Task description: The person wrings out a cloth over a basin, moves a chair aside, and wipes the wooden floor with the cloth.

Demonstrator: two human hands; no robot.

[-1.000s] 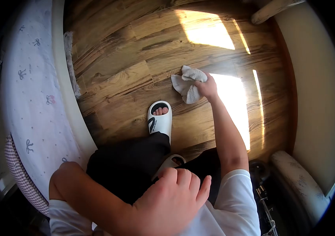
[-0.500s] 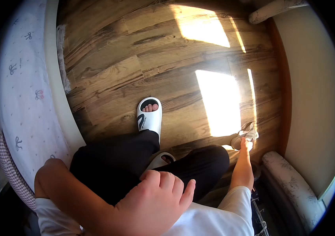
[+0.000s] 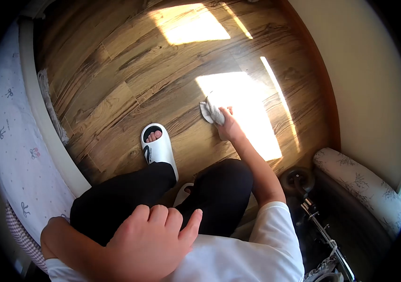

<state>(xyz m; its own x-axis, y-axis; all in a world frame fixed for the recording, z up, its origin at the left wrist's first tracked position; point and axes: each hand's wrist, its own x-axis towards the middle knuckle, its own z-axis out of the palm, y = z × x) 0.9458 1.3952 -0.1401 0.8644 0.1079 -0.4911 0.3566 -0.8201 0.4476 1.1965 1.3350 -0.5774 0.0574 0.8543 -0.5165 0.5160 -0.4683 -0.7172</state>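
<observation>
A crumpled whitish-grey cloth [image 3: 213,113] lies against the wood-grain floor [image 3: 111,101], at the left edge of a bright sunlit patch. My right hand [image 3: 228,126] is closed on it, the arm stretched forward. Close to the camera, my left hand [image 3: 151,242] hangs in front of my body with its back showing. Its fingers are bent and the outermost one sticks out; the palm side is hidden, so what it holds, if anything, does not show. A white slipper [image 3: 161,149] on my foot stands to the left of the cloth.
At left is a bed edge [image 3: 50,127] with bow-patterned bedding [image 3: 14,150]. A pale wall [image 3: 351,70] with brown skirting runs along the right. A wheeled metal frame [image 3: 320,225] and a floral roll [image 3: 358,183] stand at lower right.
The cloth in my right hand first moved right and back towards me, near the wheel, then forward and left again. The view has shifted to the right. My left hand keeps its pose.
</observation>
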